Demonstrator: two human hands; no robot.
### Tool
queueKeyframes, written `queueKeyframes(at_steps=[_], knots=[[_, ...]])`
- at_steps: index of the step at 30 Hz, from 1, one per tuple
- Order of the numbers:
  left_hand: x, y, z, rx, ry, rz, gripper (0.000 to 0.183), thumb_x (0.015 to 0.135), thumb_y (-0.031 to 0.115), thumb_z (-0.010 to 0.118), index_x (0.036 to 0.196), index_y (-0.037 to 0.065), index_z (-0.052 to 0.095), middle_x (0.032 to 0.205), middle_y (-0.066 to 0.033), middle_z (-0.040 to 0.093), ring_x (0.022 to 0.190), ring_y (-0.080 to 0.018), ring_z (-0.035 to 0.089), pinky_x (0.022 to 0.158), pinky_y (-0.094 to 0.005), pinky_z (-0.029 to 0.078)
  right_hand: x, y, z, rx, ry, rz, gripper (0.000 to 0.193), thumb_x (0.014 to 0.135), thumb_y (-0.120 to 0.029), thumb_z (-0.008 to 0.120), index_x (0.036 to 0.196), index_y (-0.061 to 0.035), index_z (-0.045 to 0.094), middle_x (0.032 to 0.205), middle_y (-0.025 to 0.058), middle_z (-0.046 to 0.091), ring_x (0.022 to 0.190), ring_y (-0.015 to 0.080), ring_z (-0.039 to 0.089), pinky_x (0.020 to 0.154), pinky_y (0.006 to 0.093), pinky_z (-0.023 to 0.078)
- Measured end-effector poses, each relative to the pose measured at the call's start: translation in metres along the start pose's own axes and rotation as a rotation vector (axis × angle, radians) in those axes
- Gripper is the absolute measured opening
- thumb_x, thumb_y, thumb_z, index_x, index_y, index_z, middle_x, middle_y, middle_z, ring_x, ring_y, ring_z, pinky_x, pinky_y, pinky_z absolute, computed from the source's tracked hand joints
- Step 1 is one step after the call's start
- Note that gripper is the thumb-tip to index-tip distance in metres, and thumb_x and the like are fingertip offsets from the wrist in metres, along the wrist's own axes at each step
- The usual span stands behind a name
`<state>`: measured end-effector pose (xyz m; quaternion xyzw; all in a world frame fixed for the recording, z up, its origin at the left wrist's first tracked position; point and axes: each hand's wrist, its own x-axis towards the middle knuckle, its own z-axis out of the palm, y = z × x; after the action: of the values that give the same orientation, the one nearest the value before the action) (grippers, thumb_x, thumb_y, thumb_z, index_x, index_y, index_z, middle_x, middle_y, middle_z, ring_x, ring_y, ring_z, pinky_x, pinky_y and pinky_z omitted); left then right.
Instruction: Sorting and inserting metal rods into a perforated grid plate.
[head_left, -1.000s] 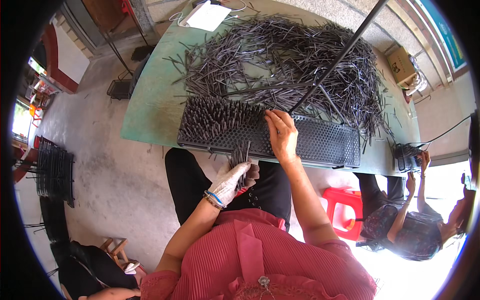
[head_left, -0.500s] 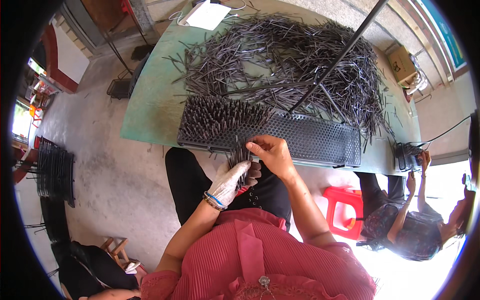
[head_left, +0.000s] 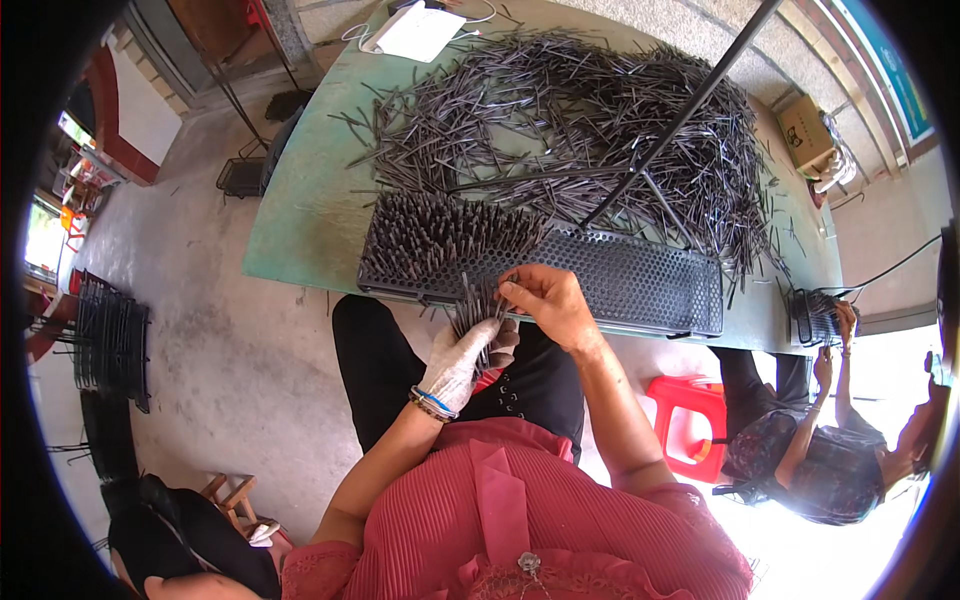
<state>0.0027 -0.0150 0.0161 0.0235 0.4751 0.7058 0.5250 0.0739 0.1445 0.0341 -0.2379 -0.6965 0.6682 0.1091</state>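
A bundle of thin dark sticks (head_left: pixel 474 310) is gripped in my left hand (head_left: pixel 462 358), which wears a pale glove with dark fingertips. My bare right hand (head_left: pixel 548 302) pinches at the top of the bundle, thumb against fingers; a stick seems to be between them, though its extent is partly hidden. Just beyond both hands lies a black perforated metal rack (head_left: pixel 640 275) along the table edge. Its left part is packed with upright sticks (head_left: pixel 445 235), while holes show bare on its right part.
Loose dark sticks (head_left: pixel 690 150) are heaped over the green table (head_left: pixel 300 220). A black metal rod frame (head_left: pixel 690 105) rises across the heap. A red stool (head_left: pixel 690 425) stands right, beside a co-worker (head_left: pixel 810 450) handling a similar small rack. Another person (head_left: pixel 190 540) sits lower left.
My right hand has shifted slightly right at the top of the bundle. The bundle's sticks fan a little more to the left. The rack looks the same.
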Motion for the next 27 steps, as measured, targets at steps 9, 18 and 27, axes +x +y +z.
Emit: queueKeyframes(at_steps=[9, 18, 27], knots=[[0.007, -0.008, -0.008, -0.064, 0.028, -0.101, 0.024, 0.093, 0.022, 0.059, 0.109, 0.004, 0.060, 0.096, -0.0100, 0.069, 0.079, -0.0180, 0.068, 0.064, -0.0278, 0.054, 0.038, -0.014, -0.010, -0.201, 0.333, -0.374, 0.021, 0.090, -0.011, 0.066, 0.105, 0.0024, 0.064, 0.090, 0.0062, 0.070, 0.081, 0.0096, 0.063, 0.076, 0.0236, 0.049], [0.008, -0.010, -0.015, -0.064, 0.048, -0.150, 0.022, 0.094, 0.024, 0.058, 0.106, 0.006, 0.062, 0.095, -0.0083, 0.069, 0.079, -0.0160, 0.068, 0.063, -0.0254, 0.052, 0.049, -0.005, -0.001, -0.482, 0.374, -0.484, 0.022, 0.084, -0.011, 0.070, 0.105, -0.0059, 0.068, 0.086, 0.0068, 0.070, 0.077, 0.0159, 0.063, 0.076, 0.0292, 0.048], [0.008, -0.011, -0.016, -0.082, 0.036, -0.145, 0.020, 0.092, 0.016, 0.061, 0.108, 0.005, 0.060, 0.090, -0.0083, 0.068, 0.074, -0.0160, 0.066, 0.061, -0.0258, 0.053, 0.051, 0.004, 0.007, -0.892, 0.388, -0.882, 0.026, 0.080, -0.010, 0.069, 0.106, -0.0098, 0.068, 0.096, 0.0016, 0.066, 0.090, 0.0217, 0.058, 0.080, 0.0354, 0.041]])
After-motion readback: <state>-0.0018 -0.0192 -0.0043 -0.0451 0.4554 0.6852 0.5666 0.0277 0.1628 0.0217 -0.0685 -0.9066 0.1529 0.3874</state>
